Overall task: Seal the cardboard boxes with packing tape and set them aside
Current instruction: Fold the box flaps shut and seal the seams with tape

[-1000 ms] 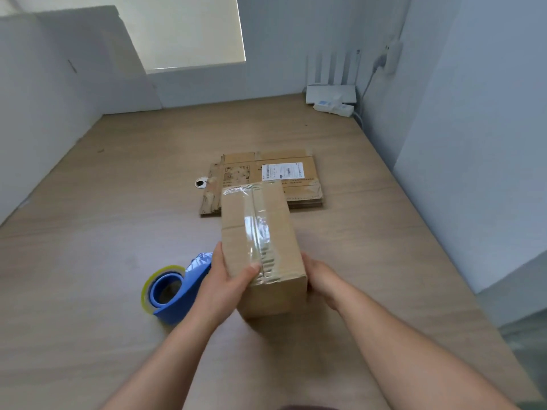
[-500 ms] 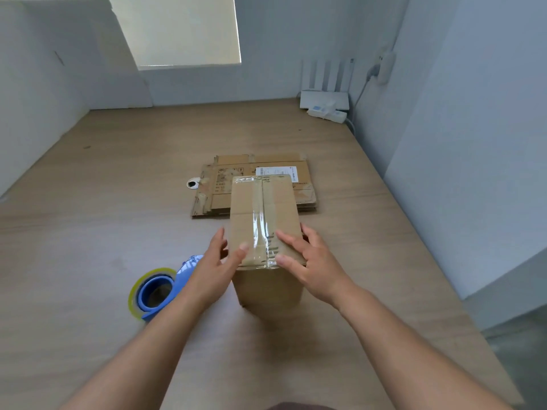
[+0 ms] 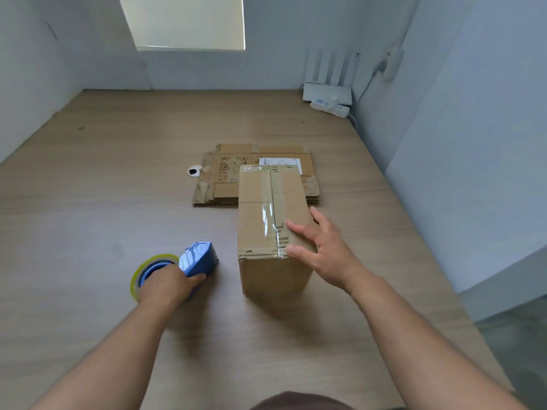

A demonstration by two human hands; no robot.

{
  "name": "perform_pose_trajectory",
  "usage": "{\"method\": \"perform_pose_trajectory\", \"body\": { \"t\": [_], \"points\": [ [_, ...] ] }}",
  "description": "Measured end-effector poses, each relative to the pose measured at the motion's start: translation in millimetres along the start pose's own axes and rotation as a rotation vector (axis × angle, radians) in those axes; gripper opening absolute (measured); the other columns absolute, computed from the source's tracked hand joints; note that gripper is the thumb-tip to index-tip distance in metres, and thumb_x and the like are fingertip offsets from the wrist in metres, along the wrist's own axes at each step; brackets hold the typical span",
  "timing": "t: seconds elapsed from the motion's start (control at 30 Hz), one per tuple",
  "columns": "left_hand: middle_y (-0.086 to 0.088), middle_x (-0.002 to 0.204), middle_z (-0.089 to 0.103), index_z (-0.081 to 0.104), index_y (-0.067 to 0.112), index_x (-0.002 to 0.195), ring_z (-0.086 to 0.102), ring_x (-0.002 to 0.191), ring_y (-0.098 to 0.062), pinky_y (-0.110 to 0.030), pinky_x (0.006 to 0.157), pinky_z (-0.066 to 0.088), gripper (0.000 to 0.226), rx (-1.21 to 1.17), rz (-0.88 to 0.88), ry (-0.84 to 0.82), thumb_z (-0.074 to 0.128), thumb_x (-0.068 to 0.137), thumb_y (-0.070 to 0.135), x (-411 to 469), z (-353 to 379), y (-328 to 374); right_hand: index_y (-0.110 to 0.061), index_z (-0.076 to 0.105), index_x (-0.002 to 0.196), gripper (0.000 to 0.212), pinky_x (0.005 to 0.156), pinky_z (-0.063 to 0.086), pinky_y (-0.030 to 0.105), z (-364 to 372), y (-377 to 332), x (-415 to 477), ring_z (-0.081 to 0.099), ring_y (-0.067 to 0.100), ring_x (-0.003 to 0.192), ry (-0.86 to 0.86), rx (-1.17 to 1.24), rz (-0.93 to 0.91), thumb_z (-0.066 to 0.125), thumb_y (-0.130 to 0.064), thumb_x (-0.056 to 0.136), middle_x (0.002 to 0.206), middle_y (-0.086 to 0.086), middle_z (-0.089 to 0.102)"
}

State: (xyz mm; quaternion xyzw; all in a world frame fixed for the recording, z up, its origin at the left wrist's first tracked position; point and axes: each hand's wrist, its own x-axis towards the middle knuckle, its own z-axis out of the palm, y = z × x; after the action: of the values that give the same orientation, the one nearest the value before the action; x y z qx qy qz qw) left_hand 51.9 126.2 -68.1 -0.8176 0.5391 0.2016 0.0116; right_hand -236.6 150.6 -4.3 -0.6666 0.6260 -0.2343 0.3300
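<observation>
Resting on the cardboard box, the right hand lies flat over the near right part of its top, fingers straight and spread. Two fingertips touch the strip of clear packing tape that runs along the centre seam and folds over the near edge. The left hand is down on the wooden table to the left, fingers curled over a blue tape dispenser and gripping it. The yellowish tape roll shows at its left end. Dispenser and box are near each other but apart.

The box stands closed, long side running away from the person, right of centre on the table. Its far end overlaps a stack of flattened cardboard lying flat behind it, with a white label on top. Just left of that stack sits a small white round object with a dark centre. In the far right corner a white router stands against the wall, with a white power strip in front of it.
</observation>
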Motion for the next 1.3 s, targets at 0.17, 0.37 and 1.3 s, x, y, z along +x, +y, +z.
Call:
{"method": "perform_pose_trajectory", "body": {
  "t": [0.17,0.37,1.3],
  "points": [
    [0.002,0.095,0.060,0.061,0.019,0.090,0.058,0.075,-0.017,-0.032,0.064,0.048,0.036,-0.249,0.166,-0.028,0.068,0.079,0.053,1,-35,-14,-0.041,0.048,0.136,0.045,0.116,0.007,0.035,-7,-13,2,0.007,0.020,0.144,-0.008,-0.122,-0.006,0.055,-0.046,0.092,0.160,0.001,0.010],
    [-0.002,0.083,0.069,0.067,0.022,0.089,0.064,0.078,-0.019,-0.028,0.063,0.045,0.041,-0.611,0.392,-0.131,0.072,0.060,0.051,-31,-107,-5,-0.025,0.051,0.136,0.042,0.116,0.016,0.032,-11,-35,6,0.020,0.016,0.142,0.141,-0.063,-0.112,0.053,-0.034,0.095,0.153,0.000,0.028],
    [0.004,0.064,0.067,0.069,0.030,0.066,0.060,0.055,-0.007,-0.015,0.053,0.039,0.062,-0.559,0.767,-0.396,0.065,0.036,0.083,-46,-151,10,-0.009,0.070,0.081,0.012,0.059,0.057,0.027,9,-97,1,0.061,0.011,0.060,0.256,0.521,-0.105,0.063,-0.005,0.089,0.070,0.000,0.062]
  ]
}}
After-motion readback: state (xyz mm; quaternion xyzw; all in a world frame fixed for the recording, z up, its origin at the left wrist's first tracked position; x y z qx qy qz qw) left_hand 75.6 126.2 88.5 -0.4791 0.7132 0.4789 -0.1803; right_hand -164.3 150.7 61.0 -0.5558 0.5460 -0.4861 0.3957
